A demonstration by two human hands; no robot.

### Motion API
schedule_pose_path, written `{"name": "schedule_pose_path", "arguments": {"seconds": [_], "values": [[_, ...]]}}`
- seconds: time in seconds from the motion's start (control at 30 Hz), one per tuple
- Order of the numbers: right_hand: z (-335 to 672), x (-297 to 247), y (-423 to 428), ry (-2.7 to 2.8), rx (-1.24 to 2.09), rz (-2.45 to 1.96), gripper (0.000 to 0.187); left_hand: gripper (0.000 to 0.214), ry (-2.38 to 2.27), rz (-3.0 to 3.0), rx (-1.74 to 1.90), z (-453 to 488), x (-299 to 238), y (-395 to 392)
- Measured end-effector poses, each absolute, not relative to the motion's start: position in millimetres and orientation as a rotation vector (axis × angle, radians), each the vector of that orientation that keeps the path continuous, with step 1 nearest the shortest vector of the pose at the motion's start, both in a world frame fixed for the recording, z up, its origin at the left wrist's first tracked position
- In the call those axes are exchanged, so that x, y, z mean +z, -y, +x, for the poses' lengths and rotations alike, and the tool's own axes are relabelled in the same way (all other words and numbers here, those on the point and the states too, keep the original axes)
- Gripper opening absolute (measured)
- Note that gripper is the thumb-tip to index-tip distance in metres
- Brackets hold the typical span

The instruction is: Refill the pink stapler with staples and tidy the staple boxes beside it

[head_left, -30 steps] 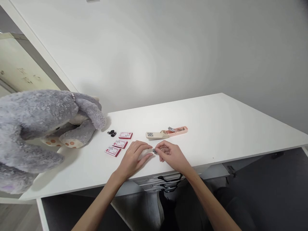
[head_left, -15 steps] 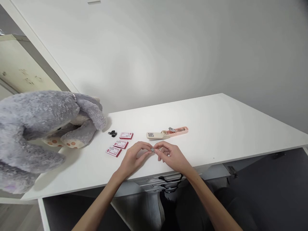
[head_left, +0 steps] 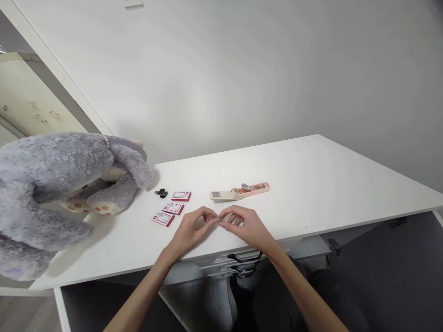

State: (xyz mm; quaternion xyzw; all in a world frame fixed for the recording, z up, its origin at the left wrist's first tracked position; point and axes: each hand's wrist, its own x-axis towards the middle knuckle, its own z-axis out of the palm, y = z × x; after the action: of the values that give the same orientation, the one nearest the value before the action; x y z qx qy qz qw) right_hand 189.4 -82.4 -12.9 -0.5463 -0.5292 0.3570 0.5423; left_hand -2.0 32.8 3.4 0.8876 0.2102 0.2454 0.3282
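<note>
A small silver strip of staples (head_left: 219,219) is pinched between my fingertips, most of it covered by them. My left hand (head_left: 195,226) grips it from the left with thumb and forefinger. From the right, the thumb and forefinger of my right hand (head_left: 247,226) close on the same piece, the two hands nearly touching. Just beyond them lies a stapler (head_left: 254,188), unfolded flat, with a cream arm, a pink body and a metal part sticking up.
Several red-and-white boxes (head_left: 181,196) lie left of my hands, with a small black object (head_left: 161,193), perhaps a staple remover, behind them. A big grey plush toy (head_left: 62,170) fills the left end of the white table (head_left: 311,184). Drawer handles (head_left: 245,256) jut out below the front edge.
My fingertips have shifted slightly and closed further over the staples, so less of the strip shows. The stapler and boxes have stayed in place.
</note>
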Motion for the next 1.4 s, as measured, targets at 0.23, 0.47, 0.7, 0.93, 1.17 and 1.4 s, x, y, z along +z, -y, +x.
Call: {"name": "schedule_pose_path", "arguments": {"seconds": [0.23, 0.47, 0.7, 0.93, 1.17, 1.4], "values": [[189, -17, 81, 1.253, 0.841, -1.313, 0.019, 0.026, -0.557, 2.262, 0.602, -2, 1, -34], [190, -22, 78, 1.213, 0.864, -1.334, 0.024, 0.021, -0.569, 2.395, 0.712, -2, 0, -34], [190, -22, 77, 1.16, 0.866, -1.352, 0.024, 0.029, -0.701, 2.725, 1.038, 5, -8, -40], [190, -20, 77, 1.174, 0.855, -1.353, 0.025, 0.043, -0.839, 2.626, 0.925, 23, -12, -51], [189, -23, 76, 1.12, 0.865, -1.325, 0.026, 0.046, -0.873, 2.123, 0.656, 54, -6, -69], [210, -26, 75, 1.176, 0.327, -1.417, 0.022, 0.041, -0.797, 2.091, 0.702, 53, -13, -80]]}}
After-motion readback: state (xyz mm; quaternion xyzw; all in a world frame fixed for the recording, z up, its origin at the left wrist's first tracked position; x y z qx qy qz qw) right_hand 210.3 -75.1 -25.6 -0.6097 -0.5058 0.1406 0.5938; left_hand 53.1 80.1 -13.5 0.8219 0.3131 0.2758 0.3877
